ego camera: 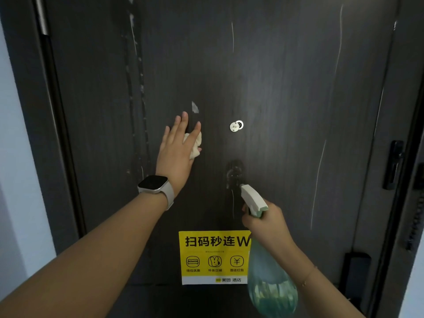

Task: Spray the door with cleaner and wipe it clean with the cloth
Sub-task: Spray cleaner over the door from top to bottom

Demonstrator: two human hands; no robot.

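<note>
A dark wood-grain door [286, 88] fills the view, streaked with pale marks and a torn patch of residue [195, 107]. My left hand [177, 150], with a watch on its wrist, presses a small cream cloth [195, 143] flat against the door left of centre. My right hand [266, 220] grips the neck of a green translucent spray bottle [271, 288]. Its pale nozzle [252, 197] points up and left at the door, just below a wet glossy patch [234, 174].
A round metal peephole cover [236, 125] sits right of the cloth. A yellow sticker [214, 257] with black characters is stuck low on the door. A black lock handle [393, 165] is at the right edge, and the door frame [25, 111] at the left.
</note>
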